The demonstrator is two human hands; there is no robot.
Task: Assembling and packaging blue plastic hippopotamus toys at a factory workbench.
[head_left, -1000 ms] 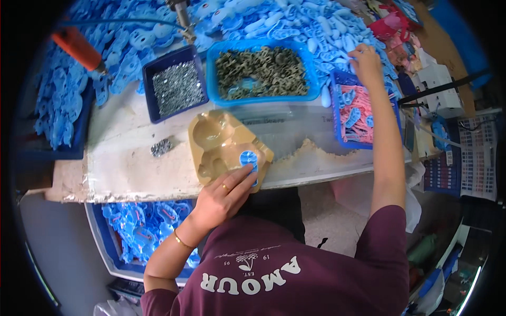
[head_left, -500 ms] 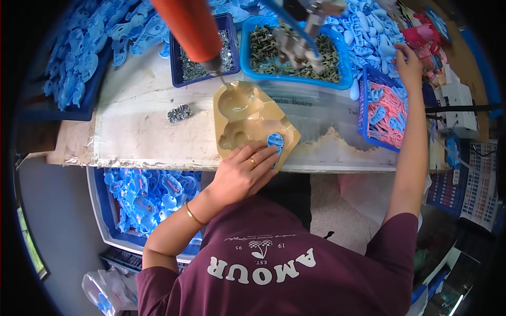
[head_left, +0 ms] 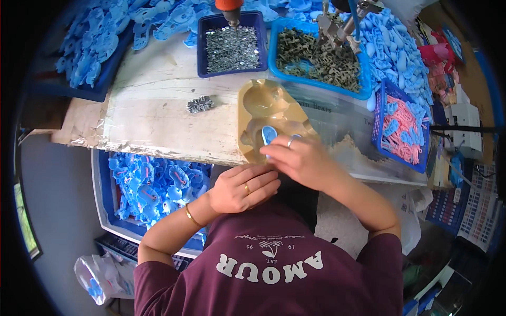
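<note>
Fixture: tan, glossy moulded block (head_left: pixel 258 99) on the table (head_left: pixel 150 118), close to its front edge, its large round hollow bare.
Right hand: bent over the near part of the fixture (head_left: pixel 300 160), its grip pinching a small blue piece (head_left: pixel 269 135) between thumb and fingers.
Blue piece: tilted up above the fixture; contact with it cannot be told.
Left hand: beside the right one at the front edge (head_left: pixel 245 187), fingers bent, tips close to the right fingers; whether its grip has anything cannot be told.
Second blue part: just a sliver (head_left: pixel 296 136) behind the right fingers, mostly hidden.
Progress: this round looks barely begun, with a piece in the fingers and the orange driver (head_left: pixel 230 5) over the screw tray (head_left: pixel 201 52), away from the fixture.
Done: probably the blue shells in the crate (head_left: pixel 98 184) below, some with pink bits inside.
Left: plenty, it seems; loose screws (head_left: pixel 200 104), dark metal parts in the light-blue basin (head_left: pixel 327 90), pink strips and blue pieces in the basket (head_left: pixel 378 118).
Writing: arched white lettering on the maroon shirt (head_left: pixel 269 226), upside down here; dark print on the table covering; no label readable on the containers.
</note>
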